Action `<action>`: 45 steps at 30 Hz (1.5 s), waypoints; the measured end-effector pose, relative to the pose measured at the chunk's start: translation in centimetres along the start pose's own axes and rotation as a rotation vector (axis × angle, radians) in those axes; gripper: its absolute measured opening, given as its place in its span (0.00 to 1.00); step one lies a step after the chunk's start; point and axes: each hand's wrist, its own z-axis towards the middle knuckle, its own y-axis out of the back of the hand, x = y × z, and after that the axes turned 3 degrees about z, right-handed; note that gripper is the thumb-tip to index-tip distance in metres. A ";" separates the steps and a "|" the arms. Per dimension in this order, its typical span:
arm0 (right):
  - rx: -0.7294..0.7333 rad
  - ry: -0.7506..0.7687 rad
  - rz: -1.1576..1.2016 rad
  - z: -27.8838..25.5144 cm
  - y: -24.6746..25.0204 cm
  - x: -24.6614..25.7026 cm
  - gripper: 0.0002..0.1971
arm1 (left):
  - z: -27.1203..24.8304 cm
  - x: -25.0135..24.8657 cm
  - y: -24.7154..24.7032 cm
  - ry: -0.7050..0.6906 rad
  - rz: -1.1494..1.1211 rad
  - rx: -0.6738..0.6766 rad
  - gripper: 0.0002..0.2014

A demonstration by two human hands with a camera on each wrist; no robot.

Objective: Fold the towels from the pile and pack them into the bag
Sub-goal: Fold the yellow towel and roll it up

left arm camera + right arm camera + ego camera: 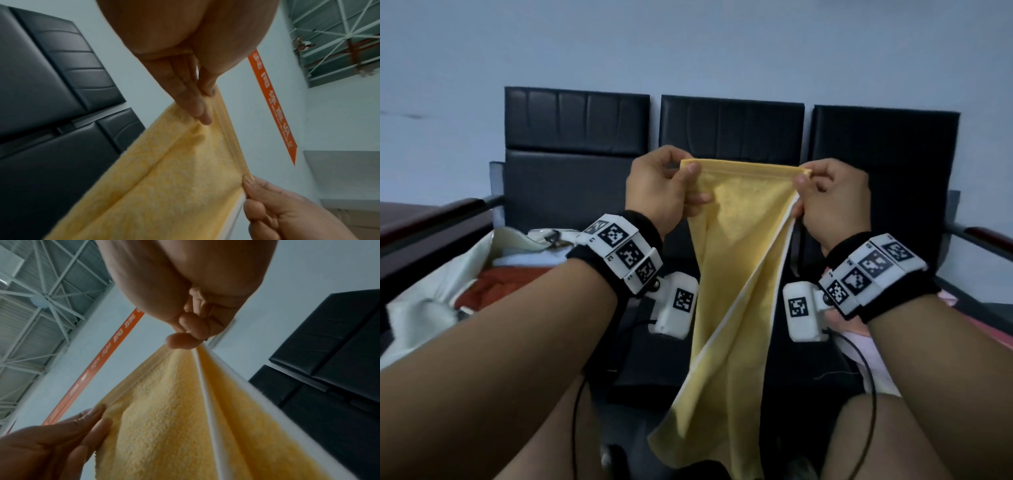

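From the head view, both hands are raised in front of a row of black padded seats [729, 137], and a yellow towel [736, 274] hangs between them, its top edge stretched from one hand to the other while the rest drops down past the person's knees. The left hand [657, 192] pinches the towel's upper left corner between thumb and fingers; the right hand [828, 202] pinches the upper right corner, where a white-edged fold of the cloth is gathered. To the left, on the bench, lies an open cream bag [431, 284] with a red-orange towel [500, 284] and a white one inside it; at the right edge some pink cloth [866, 356] lies beside the right forearm. Both wrists carry bands with black-and-white marker squares. In the left wrist view, the left hand's fingers [197, 104] lie along the towel's hem with the thumb pressed against them, clamping the cloth, and the right hand grips the far corner lower in the picture. In the right wrist view, the right hand's fingers [193, 327] are curled tight on the bunched corner, the towel fanning out below, and the left hand holds its opposite edge.
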 end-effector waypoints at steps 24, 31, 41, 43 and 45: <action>-0.032 0.235 -0.058 1.9 6.7 17.7 0.07 | -2.5 -18.1 3.2 -0.205 -0.085 -0.115 0.08; -0.002 0.212 -0.076 1.7 6.3 16.9 0.07 | -2.3 -17.3 3.5 -0.170 -0.069 -0.119 0.08; 0.037 0.195 -0.107 1.7 5.7 15.3 0.05 | -2.1 -15.5 3.4 -0.128 -0.074 -0.096 0.08; 0.041 0.190 -0.114 1.8 5.6 15.0 0.05 | -1.8 -15.1 3.4 -0.121 -0.055 -0.098 0.07; 0.044 0.179 -0.115 1.9 5.3 14.6 0.05 | -1.5 -14.6 3.4 -0.117 -0.034 -0.102 0.07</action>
